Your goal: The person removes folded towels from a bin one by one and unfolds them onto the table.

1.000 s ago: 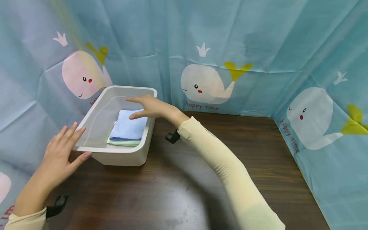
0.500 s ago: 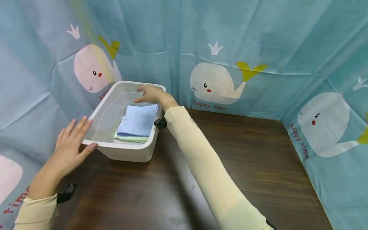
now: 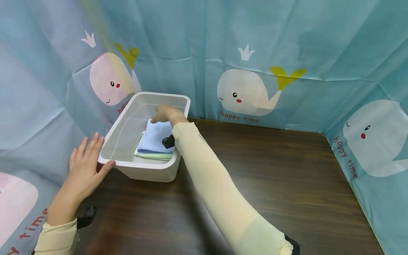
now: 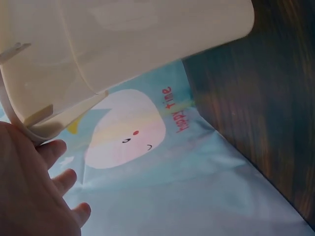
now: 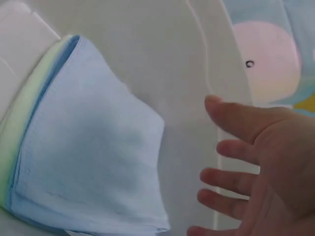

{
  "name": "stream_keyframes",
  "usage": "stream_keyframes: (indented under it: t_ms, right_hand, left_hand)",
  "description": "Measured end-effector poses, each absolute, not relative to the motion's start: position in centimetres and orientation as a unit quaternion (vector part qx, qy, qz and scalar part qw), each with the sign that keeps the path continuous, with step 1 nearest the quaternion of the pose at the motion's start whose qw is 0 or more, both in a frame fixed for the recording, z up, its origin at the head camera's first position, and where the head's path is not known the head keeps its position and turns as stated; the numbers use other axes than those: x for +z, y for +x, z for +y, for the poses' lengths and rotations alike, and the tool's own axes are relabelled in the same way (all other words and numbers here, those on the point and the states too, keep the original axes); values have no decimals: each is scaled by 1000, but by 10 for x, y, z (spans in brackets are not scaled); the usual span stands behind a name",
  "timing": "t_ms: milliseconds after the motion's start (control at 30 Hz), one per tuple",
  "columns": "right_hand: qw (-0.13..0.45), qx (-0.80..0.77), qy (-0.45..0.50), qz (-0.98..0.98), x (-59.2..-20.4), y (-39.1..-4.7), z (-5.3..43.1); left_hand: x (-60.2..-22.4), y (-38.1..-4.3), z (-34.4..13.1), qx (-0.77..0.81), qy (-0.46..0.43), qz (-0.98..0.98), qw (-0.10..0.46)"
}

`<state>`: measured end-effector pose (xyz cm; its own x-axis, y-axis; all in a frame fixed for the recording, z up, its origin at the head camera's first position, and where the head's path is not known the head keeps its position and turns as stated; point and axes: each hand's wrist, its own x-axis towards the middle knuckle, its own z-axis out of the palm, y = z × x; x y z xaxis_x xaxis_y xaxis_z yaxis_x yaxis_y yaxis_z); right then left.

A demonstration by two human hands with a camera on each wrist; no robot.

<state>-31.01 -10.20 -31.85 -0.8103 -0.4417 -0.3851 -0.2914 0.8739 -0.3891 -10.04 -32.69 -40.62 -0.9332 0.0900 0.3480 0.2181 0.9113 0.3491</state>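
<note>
A blue folded cloth (image 3: pixel 155 137) lies on top of a pale green folded cloth (image 3: pixel 153 156) in the right part of a white plastic bin (image 3: pixel 140 165). My right hand (image 3: pixel 168 113) reaches inside the bin over the far side of the blue cloth. The right wrist view shows this hand (image 5: pixel 280 167) with spread, slightly bent fingers beside the cloth, apart from it, with nothing held. At the bin's near left corner my left hand (image 3: pixel 84 173) rests against the rim, its fingers extended along the outside and its thumb at the front.
The bin stands on a dark wooden table (image 3: pixel 255 170), near the back left corner. A blue curtain (image 3: pixel 197 42) with printed whales encloses the left, back and right. Black wrist-worn devices are on both arms.
My right hand has moved down into the bin, closer to the blue cloth. The left hand stays at the rim. The whole scene has shifted rightward in the head view.
</note>
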Motion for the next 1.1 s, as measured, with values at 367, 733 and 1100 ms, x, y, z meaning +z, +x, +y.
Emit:
stream_keyframes:
  t_ms: [367,733,1100]
  right_hand:
    - [197,-126,-134,963,-348,-295,-108]
    - [230,-108,-73,964,-345,-299,-103]
    - [264,-96,-55,958,-338,-304,-97]
  left_hand:
    - [-402,-86,-317,-217,-50,-965,142]
    - [-400,-88,-309,-222,-44,-966,127]
    - [-396,-88,-311,-202,-27,-971,125]
